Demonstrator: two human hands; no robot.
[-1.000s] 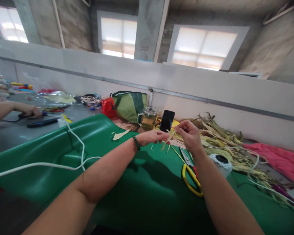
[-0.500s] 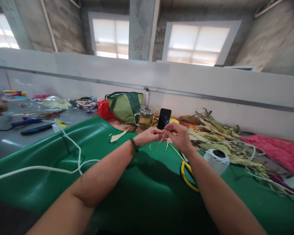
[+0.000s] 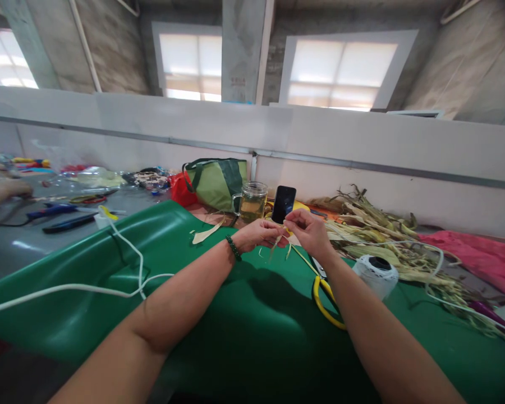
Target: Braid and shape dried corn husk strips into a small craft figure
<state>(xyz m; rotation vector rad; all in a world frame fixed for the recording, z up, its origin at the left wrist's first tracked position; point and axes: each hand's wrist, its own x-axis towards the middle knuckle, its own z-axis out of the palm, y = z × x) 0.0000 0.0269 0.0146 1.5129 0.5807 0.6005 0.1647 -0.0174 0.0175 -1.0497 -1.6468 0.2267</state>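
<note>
My left hand (image 3: 261, 234), with a dark green bead bracelet (image 3: 233, 247) at the wrist, is closed on a thin strip of corn husk (image 3: 273, 248) whose ends hang below the fingers. My right hand (image 3: 310, 231) meets it from the right, thumb and forefinger pinched on the same husk piece; the exact contact is too small to make out. Beneath my right forearm lie yellow-handled scissors (image 3: 318, 297), partly covered. A phone (image 3: 283, 203) stands upright just behind the hands. Left of them, a pale husk piece (image 3: 208, 232) rests on the green mat (image 3: 235, 331).
A glass mug (image 3: 253, 202) of liquid and a green bag (image 3: 219, 182) stand behind. Dried husks (image 3: 374, 224) are heaped at right, near a white thread spool (image 3: 376, 275). A white cable (image 3: 67, 288) crosses the mat. At far left, another person's hand (image 3: 12, 189) is near tools.
My fingertips have come slightly apart, the right hand shifting a little right and the left fingers spreading more into view. At far left, the other person's hand reaches further in.
</note>
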